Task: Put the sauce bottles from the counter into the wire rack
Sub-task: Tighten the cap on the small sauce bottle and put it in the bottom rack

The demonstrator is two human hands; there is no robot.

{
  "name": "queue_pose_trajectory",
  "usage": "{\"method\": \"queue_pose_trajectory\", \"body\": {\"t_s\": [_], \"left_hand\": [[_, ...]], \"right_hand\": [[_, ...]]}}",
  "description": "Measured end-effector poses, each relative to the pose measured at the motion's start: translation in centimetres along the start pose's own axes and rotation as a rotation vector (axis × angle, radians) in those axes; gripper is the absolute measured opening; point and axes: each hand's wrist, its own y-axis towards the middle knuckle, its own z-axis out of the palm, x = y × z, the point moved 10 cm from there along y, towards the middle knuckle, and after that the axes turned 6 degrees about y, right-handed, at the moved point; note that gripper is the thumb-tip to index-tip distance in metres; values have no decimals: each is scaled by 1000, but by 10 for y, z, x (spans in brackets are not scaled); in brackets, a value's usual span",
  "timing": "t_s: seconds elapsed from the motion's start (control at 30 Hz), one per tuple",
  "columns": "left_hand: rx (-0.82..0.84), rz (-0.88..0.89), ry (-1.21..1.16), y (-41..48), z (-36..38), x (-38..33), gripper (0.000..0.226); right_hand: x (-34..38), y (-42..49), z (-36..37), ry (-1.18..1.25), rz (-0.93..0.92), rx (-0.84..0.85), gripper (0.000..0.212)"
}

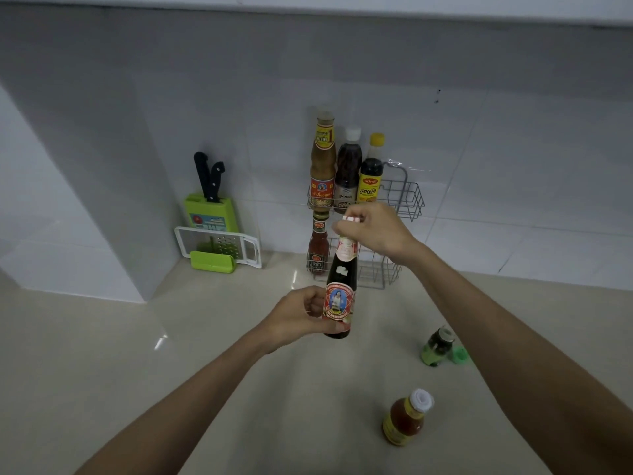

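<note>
Head view: dark sauce bottle [339, 293] held up in the air over the counter [239, 371], in the middle, just in front of the wire rack [404, 197] on the far wall. Left hand [298, 317] wrapped round the fat lower part, by the label. Right hand [375, 231] pinched on the white cap [351, 218] at the top. Looks like glass, so likely heavy, hard, smooth and easy to break; best held round the wide belly, with a few fingers on the neck to keep it straight. Probably slippery if wet. Three tall bottles [346, 166] standing in the top shelf of the rack, side by side. One red bottle [318, 248] in the lower shelf, at the left. Two more on the counter, near and right: small green bottle [437, 346] with a loose green cap [460, 355] just beside it, and an orange bottle [406, 418] closer still. Far left, a green knife block [210, 214] with two black handles and a white grater [219, 246].
</note>
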Motion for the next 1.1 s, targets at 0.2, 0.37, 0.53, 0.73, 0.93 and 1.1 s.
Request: {"method": "queue_pose_trajectory", "body": {"t_s": [0.2, 0.37, 0.53, 0.73, 0.93, 1.1], "left_hand": [[-118, -8, -59, 18, 0, 9, 56], [-105, -10, 29, 42, 1, 17, 56], [19, -86, 170, 84, -14, 30, 85], [-63, -221, 196, 134, -59, 39, 90], [16, -300, 155, 174, -61, 49, 102], [43, -319, 51, 187, -57, 53, 106]], "right_hand": [[-35, -18, 15, 217, 98, 16, 22], [-93, -31, 37, 337, 226, 59, 35], [-126, 2, 29, 272, 199, -155, 31], [-144, 44, 37, 335, 136, -312, 27], [-182, 79, 67, 304, 183, -288, 25], [-190, 104, 70, 77, 190, -235, 28]]}}
